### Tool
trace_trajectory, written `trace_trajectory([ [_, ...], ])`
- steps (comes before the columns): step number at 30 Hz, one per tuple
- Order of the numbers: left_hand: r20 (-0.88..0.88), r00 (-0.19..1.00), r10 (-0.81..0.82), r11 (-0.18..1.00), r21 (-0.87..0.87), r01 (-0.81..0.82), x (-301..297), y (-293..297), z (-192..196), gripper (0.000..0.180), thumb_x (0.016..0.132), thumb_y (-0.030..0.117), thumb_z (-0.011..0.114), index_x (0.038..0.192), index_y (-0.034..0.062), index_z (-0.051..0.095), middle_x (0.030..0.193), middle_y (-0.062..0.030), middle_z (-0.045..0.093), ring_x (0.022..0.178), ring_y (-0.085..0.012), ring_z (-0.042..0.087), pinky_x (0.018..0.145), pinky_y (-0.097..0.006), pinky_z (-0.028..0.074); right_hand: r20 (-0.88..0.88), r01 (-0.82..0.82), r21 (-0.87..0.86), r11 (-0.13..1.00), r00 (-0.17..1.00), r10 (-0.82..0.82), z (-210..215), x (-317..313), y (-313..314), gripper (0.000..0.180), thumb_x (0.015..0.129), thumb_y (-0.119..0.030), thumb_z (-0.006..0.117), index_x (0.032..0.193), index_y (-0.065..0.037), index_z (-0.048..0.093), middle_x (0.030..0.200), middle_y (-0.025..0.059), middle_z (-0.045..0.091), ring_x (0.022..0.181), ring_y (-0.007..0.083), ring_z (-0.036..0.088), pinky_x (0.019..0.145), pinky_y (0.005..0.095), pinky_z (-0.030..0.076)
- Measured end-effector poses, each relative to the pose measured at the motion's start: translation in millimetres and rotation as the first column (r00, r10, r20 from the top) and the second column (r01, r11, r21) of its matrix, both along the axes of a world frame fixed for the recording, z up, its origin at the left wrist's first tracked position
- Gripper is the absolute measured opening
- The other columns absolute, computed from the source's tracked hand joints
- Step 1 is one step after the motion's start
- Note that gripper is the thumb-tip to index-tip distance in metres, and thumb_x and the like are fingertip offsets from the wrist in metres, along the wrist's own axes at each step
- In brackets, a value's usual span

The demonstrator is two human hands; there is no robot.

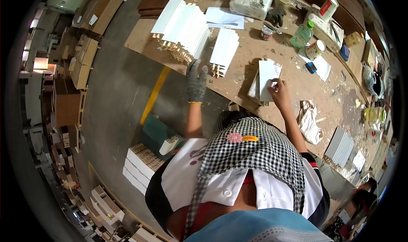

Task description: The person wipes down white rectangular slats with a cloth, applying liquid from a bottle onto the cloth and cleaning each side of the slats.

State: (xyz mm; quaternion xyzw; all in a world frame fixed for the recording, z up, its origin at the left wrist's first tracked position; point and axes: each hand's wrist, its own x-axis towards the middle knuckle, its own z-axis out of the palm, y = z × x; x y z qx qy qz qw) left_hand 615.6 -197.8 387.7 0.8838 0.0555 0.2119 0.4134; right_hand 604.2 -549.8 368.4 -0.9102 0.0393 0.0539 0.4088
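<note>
My left hand point(196, 83), in a grey knit glove, is at the table's near left edge, fingers stretched up and thumb apart. Its fingertips are by the lower ends of a large stack of white panels point(182, 27) with wood-coloured ends; whether they touch is unclear. A smaller stack of white panels point(224, 48) is just right of that. My bare right hand point(279, 93) is over a single white panel point(267, 72), its fingers curled in a pinch. What they hold, if anything, cannot be made out. That panel lies on a paint-stained block point(253, 89).
A green-capped bottle point(301, 35), cups point(315, 49), a small jar point(267, 32) and a blue block point(311, 67) stand farther back on the table. White cloth point(310, 122) and grey panels point(339, 146) lie right. Cardboard boxes point(83, 61) line the left floor; stacked panels point(140, 167) stand beside me.
</note>
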Motion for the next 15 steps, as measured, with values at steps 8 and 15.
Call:
trace_trajectory([
  [8,-0.229,0.951,-0.209,0.929,-0.349,0.121,27.8,1.2,-3.2,0.064,0.098,0.047,0.055,0.140,-0.0010,0.049,0.144,-0.0190,0.049,0.136,-0.0314,0.044,0.113,-0.039,0.034,0.056,-0.129,0.395,0.910,0.992,0.116,22.2,66.6,73.8,0.051,0.098,-0.032,0.063,0.135,0.002,0.052,0.129,0.0182,0.059,0.121,0.0300,0.056,0.101,0.0372,0.045],
  [15,-0.368,0.833,-0.414,0.910,-0.175,0.375,148.5,-4.8,-0.2,0.074,0.095,0.058,0.051,0.141,0.0001,0.048,0.140,-0.0220,0.053,0.132,-0.0331,0.047,0.112,-0.039,0.033,-0.261,0.205,0.703,0.681,0.965,-0.022,-48.7,159.7,155.3,0.087,0.096,-0.065,0.046,0.143,0.008,0.040,0.145,0.0245,0.046,0.134,0.0315,0.044,0.108,0.0398,0.037],
])
